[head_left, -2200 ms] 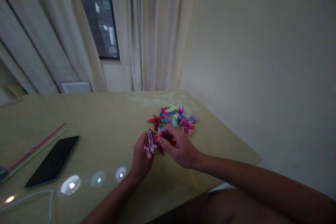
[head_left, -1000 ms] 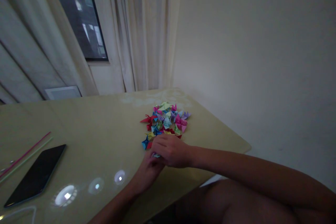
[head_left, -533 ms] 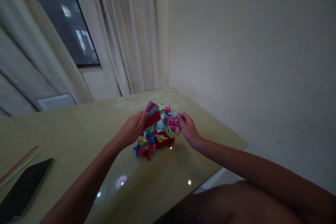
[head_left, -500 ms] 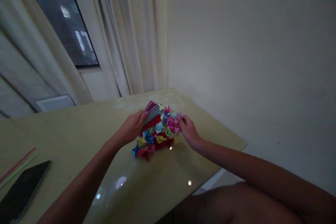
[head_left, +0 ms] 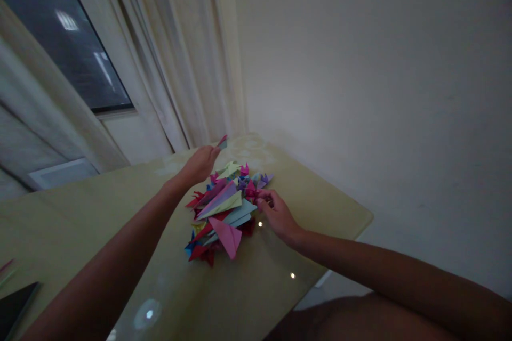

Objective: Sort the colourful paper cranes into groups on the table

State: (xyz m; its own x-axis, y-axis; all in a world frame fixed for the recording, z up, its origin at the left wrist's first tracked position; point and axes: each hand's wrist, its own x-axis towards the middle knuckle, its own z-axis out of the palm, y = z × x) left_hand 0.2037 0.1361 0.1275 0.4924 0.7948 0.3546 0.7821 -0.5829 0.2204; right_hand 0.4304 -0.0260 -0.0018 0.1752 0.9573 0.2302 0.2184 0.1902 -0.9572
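Observation:
A heap of small folded origami pieces (head_left: 248, 187) in pink, blue, green and purple lies on the yellowish table (head_left: 120, 224). Larger folded paper triangles (head_left: 224, 208) are strewn over its near side. My left hand (head_left: 199, 164) is raised above the far left of the heap, pinching one last folded paper piece (head_left: 222, 142) between its fingertips. Resting at the heap's right edge is my right hand (head_left: 276, 214), whose fingers are curled against a pink origami piece (head_left: 252, 192).
A black phone (head_left: 14, 306) shows at the lower left edge of the table. Pale curtains (head_left: 172, 53) and a dark window (head_left: 52, 32) stand behind the table, a bare wall to the right. The table's right edge (head_left: 360, 218) is close to my right arm.
The stack of folded papers my left hand held has dropped and spread over the origami heap; the hand has lifted farther back with one piece. The view has swung right.

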